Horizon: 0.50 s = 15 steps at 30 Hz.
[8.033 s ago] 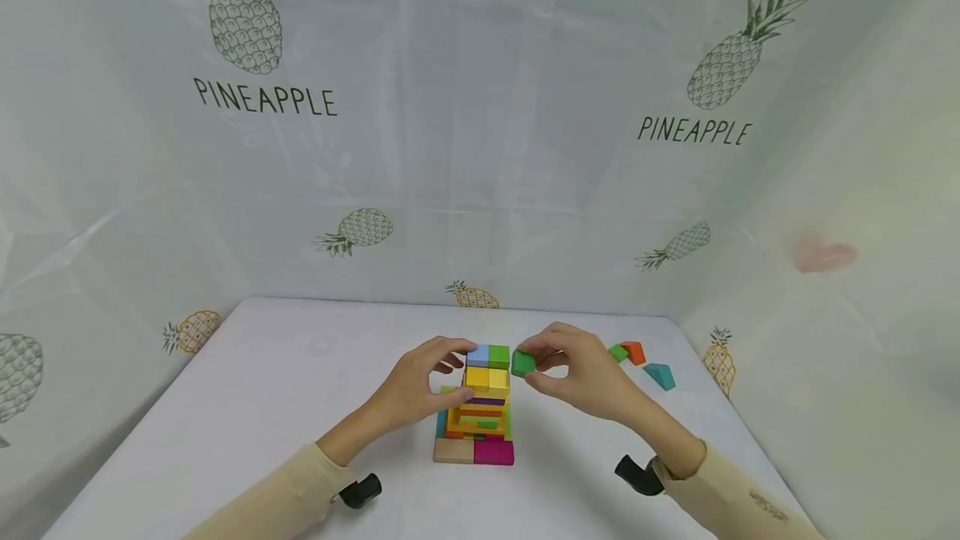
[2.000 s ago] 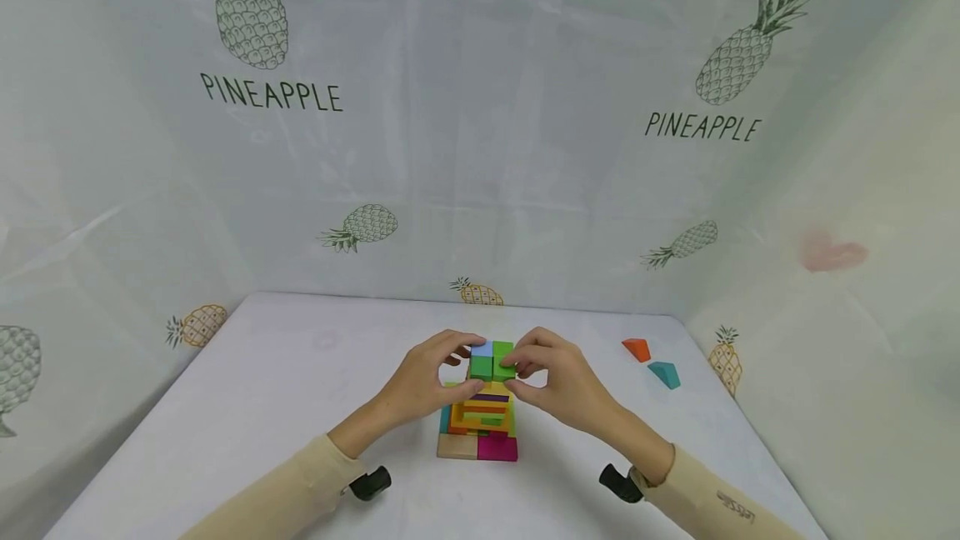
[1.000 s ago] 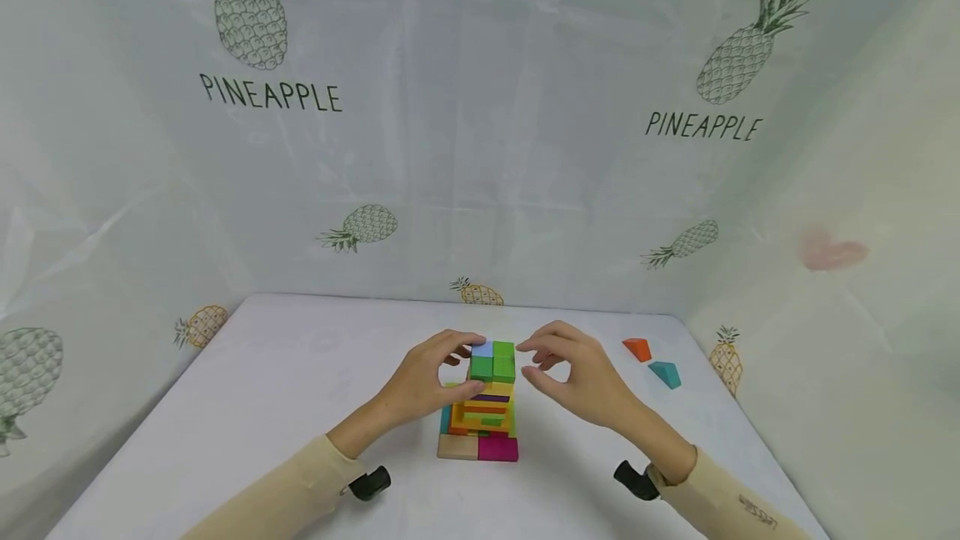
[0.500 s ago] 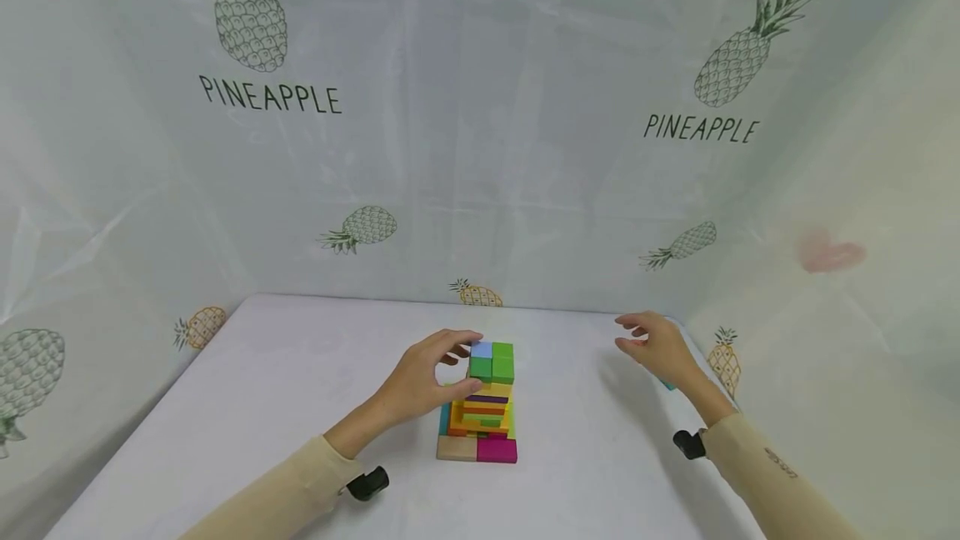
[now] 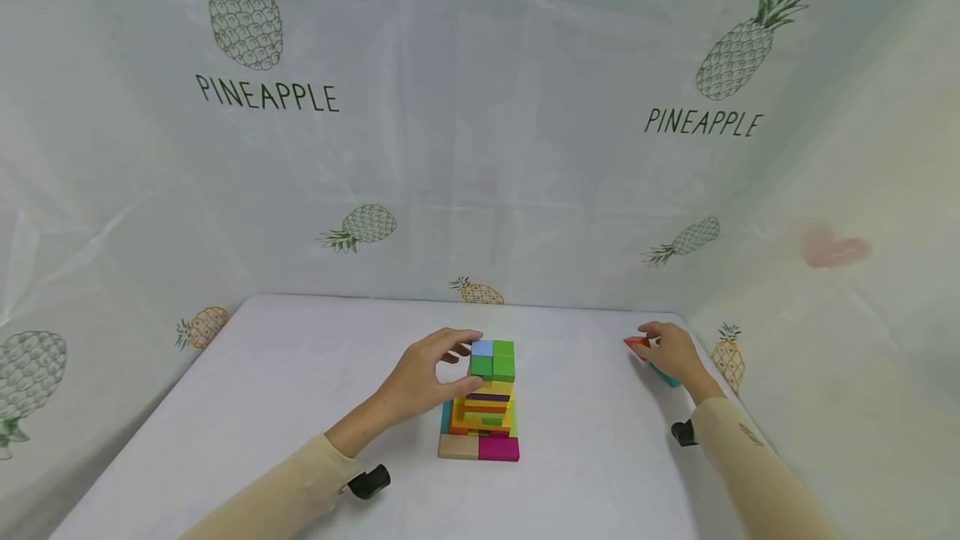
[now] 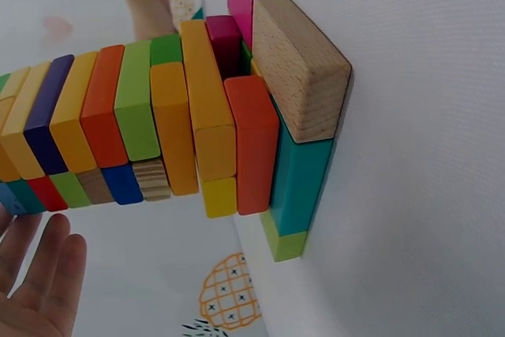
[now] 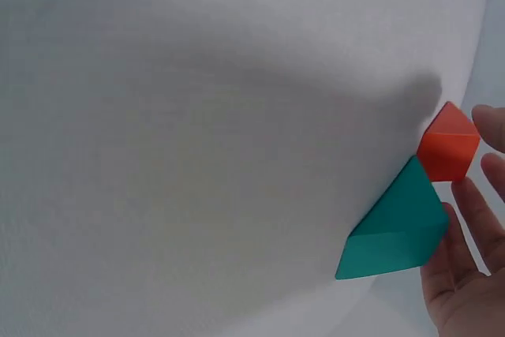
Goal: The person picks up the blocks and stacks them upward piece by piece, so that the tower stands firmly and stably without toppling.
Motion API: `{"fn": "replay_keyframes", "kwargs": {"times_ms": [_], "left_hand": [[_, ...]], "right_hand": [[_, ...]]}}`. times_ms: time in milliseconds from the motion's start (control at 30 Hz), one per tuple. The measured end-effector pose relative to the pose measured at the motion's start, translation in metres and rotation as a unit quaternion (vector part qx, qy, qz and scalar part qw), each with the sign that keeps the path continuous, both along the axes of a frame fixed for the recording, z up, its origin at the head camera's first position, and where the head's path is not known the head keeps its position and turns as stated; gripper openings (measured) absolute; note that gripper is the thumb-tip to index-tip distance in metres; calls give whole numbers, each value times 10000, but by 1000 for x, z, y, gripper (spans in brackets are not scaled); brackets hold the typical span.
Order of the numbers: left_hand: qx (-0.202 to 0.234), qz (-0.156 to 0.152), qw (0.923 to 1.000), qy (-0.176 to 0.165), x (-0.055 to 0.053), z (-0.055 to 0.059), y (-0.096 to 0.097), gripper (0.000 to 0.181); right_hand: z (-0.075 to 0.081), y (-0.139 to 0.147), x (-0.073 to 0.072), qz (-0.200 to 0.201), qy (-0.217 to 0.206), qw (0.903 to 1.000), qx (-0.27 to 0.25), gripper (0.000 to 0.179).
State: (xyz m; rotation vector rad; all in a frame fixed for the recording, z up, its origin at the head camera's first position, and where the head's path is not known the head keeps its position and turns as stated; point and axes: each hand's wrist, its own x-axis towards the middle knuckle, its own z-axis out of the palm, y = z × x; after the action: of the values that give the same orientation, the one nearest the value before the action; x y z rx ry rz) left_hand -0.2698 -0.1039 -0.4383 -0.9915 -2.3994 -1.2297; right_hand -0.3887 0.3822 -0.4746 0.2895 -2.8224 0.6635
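Observation:
A tower of coloured wooden blocks (image 5: 487,415) stands mid-table, with blue and green cubes (image 5: 492,361) on top. My left hand (image 5: 420,377) holds the tower's upper left side, thumb at the front and index finger at the back of the top cubes. In the left wrist view its other fingers (image 6: 67,274) extend beside the tower. At the right, my right hand (image 5: 671,352) is at an orange triangular block (image 7: 450,147), thumb and fingers spread around it with the tips right at its sides. A teal triangular block (image 7: 398,222) lies beside it, under the hand.
The white-covered table (image 5: 337,340) meets a pineapple-print curtain (image 5: 480,148) at the back and sides. Wide natural and magenta blocks (image 5: 498,449) form the tower's front base. A black wrist camera (image 5: 369,482) hangs by each cuff.
Earlier, my right hand set green cubes on the tower's top, then let go and moved right, down to the orange block. The left hand stays at the tower's top.

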Motion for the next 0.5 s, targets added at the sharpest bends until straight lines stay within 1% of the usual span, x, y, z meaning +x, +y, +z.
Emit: {"fn": "replay_keyframes", "kwargs": {"times_ms": [267, 500], "left_hand": [[32, -33, 10000, -30, 0, 0, 0, 64], [6, 17, 10000, -43, 0, -1, -1, 65]], "right_hand": [[-6, 1, -5, -213, -131, 9997, 65, 40], [-4, -4, -3, -387, -378, 9985, 27, 42]]}}
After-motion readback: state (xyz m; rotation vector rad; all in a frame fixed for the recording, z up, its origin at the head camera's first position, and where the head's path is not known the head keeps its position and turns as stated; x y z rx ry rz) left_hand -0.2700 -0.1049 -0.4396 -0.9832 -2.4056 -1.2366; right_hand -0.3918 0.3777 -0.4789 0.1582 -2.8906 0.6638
